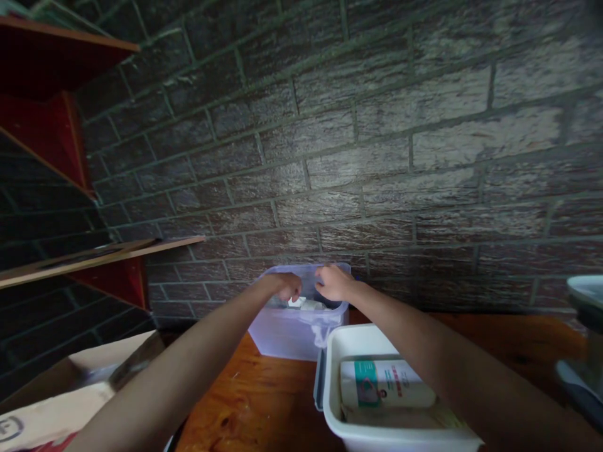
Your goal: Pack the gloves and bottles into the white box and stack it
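Note:
A translucent purple plastic bin (287, 336) stands against the brick wall, with white items (306, 304) lying inside it. My left hand (287, 286) reaches over the bin's left side, its fingers curled together just above the white items. Whether anything is pinched in it is hidden. At the right of the bin's opening is my right hand (333, 282), fingers bent, with a gap between thumb and fingers and nothing seen in it. A piece of clear plastic film (323, 331) hangs over the bin's front.
A white tub (334, 402) holding a printed white packet (386, 383) stands in front, under my right forearm. Left are an open cardboard box (56, 408) and wall shelves (103, 256). A dark-and-pale appliance (586, 339) is at the right edge of the wooden table (235, 395).

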The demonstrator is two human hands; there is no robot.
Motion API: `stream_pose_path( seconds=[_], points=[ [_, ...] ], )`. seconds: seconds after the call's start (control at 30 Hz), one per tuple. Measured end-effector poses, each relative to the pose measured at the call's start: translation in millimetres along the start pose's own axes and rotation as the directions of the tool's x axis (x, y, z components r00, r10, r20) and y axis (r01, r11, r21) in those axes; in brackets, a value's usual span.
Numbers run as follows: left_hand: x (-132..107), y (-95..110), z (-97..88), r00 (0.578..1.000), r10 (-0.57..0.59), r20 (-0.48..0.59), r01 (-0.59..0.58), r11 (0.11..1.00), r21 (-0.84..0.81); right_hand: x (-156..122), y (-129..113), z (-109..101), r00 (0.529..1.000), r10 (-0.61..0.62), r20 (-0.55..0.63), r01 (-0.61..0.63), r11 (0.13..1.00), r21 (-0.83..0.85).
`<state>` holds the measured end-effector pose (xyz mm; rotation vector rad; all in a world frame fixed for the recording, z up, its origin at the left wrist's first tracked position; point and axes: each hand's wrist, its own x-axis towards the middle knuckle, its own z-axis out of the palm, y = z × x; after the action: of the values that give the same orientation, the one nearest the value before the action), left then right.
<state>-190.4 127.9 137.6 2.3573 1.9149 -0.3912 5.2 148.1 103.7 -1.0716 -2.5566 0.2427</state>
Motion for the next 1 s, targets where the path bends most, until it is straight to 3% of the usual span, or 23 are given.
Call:
stream_pose_path(
  seconds=[0.1,0.17,0.3,0.47,0.73,0.83,0.93,1.0],
  points=[
    [-12,-3,-28.1,0.999,-0.029,0.041,0.028,0.999,0.025,-9,5,-10,0.994,0.025,-0.11,-0.014,0.995,0.098],
    [-24,-5,-45.7,1.0,-0.02,0.007,0.02,1.0,0.023,-16,8,-18,0.983,0.043,-0.176,-0.012,0.985,0.172],
    [-54,-6,-71.1,0.985,0.065,-0.162,-0.071,0.997,-0.03,-33,15,-33,0.944,0.109,-0.312,0.007,0.937,0.349],
    [-87,10,-85.3,0.898,0.179,-0.401,-0.251,0.959,-0.134,-62,25,-46,0.888,0.238,-0.394,0.065,0.783,0.619],
    [-97,67,-81.1,0.762,0.25,-0.597,-0.472,0.846,-0.247,-112,32,-45,0.834,0.434,-0.34,0.168,0.388,0.906],
    [-91,88,-70.4,0.736,0.267,-0.622,-0.515,0.817,-0.258,-136,36,-50,0.743,0.528,-0.412,0.278,0.317,0.907],
    [-86,106,-57.2,0.726,0.285,-0.626,-0.543,0.797,-0.267,-158,40,-53,0.631,0.588,-0.506,0.408,0.302,0.861],
    [-82,117,-48.5,0.72,0.29,-0.63,-0.558,0.781,-0.279,-170,40,-53,0.586,0.593,-0.552,0.475,0.301,0.827]
  ],
)
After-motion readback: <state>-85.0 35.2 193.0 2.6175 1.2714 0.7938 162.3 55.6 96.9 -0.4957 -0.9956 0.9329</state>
